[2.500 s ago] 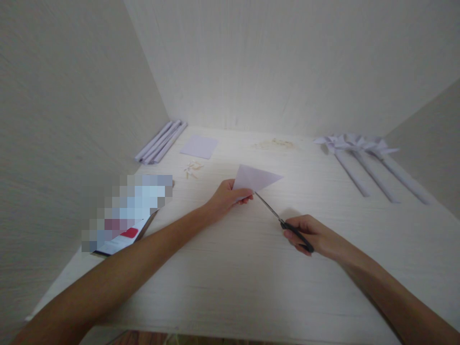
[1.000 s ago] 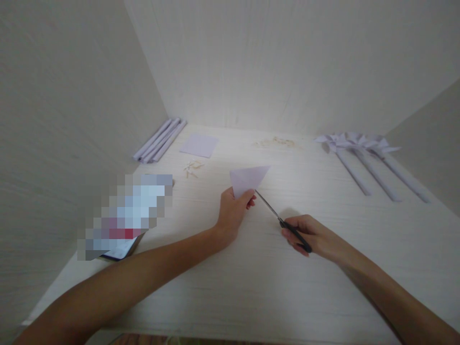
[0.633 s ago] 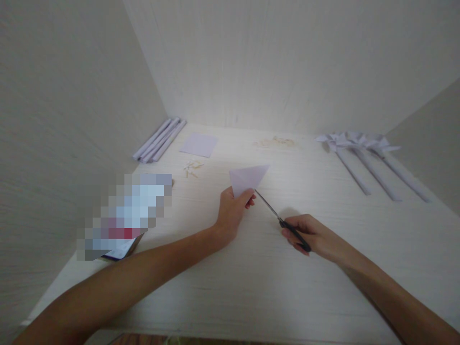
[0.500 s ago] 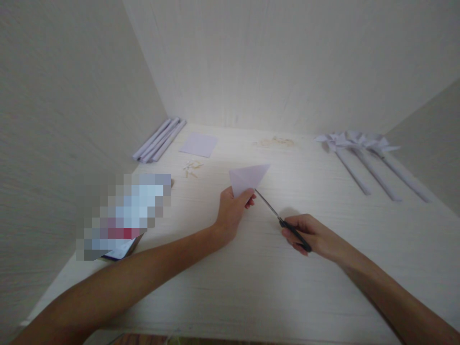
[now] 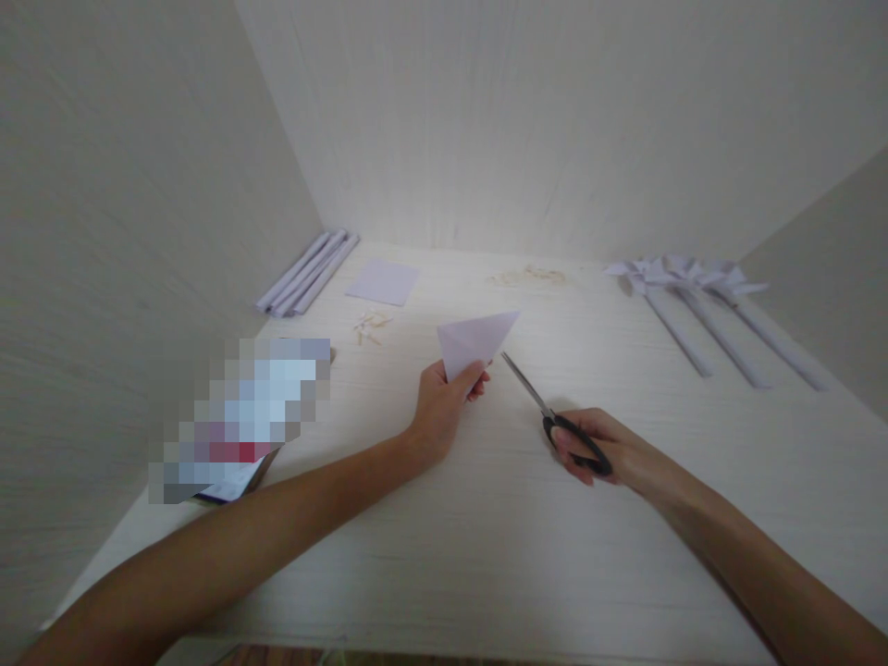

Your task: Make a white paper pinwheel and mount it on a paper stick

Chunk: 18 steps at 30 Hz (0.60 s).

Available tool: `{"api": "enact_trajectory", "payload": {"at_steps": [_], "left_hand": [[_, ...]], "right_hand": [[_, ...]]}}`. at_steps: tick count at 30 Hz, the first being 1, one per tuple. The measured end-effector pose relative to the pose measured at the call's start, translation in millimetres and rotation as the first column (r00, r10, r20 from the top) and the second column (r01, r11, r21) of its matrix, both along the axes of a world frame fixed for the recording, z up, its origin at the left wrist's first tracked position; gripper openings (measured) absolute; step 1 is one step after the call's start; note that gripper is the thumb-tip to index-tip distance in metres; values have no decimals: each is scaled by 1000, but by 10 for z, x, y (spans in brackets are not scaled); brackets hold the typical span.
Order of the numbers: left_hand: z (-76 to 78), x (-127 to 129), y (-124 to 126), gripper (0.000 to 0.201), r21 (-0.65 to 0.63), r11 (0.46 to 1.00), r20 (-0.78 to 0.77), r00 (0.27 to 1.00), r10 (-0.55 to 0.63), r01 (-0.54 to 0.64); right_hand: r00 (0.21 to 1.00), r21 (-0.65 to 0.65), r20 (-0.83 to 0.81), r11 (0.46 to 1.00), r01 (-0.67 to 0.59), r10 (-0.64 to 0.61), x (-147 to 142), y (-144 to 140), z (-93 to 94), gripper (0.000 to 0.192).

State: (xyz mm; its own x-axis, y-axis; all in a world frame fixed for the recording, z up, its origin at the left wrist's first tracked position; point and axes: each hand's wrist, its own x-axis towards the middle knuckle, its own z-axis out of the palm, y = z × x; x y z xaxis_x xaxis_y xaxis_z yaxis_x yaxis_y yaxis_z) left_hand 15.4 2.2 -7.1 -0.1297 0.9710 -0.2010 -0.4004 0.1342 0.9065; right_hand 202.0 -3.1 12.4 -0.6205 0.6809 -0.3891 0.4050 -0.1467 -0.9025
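A folded sheet of pale lilac paper, roughly triangular, is pinched between the thumb and fingers of my left hand above the middle of the table. My right hand grips black-handled scissors, with fingers in the handle loops. The metal blades look nearly closed and point up and left toward the paper. A small gap separates their tips from its right edge. My left fingers behind the paper are partly hidden.
Several rolled paper tubes lie at the back left, beside a square paper sheet. Small pale pieces lie in front of it, others farther back. Three paper pinwheels on sticks lie right. A blurred phone stands left.
The scissors have drawn back slightly from the paper and turned, so their handle loops now show. My left hand and the folded paper have shifted a little left.
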Motion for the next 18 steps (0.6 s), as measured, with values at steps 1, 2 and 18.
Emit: {"api": "enact_trajectory", "payload": {"at_steps": [1, 2, 18], "left_hand": [[-7, -1, 2, 13, 7, 1000, 2, 1000, -4, 4], [-15, -3, 8, 13, 14, 1000, 4, 1000, -4, 4], [-104, -149, 183, 13, 160, 984, -31, 995, 90, -85]], "right_hand": [[1000, -8, -1, 1000, 20, -20, -1, 1, 7, 45], [999, -15, -10, 999, 40, -40, 0, 3, 8, 45], [947, -54, -224, 973, 224, -230, 0, 9, -87, 32]]}}
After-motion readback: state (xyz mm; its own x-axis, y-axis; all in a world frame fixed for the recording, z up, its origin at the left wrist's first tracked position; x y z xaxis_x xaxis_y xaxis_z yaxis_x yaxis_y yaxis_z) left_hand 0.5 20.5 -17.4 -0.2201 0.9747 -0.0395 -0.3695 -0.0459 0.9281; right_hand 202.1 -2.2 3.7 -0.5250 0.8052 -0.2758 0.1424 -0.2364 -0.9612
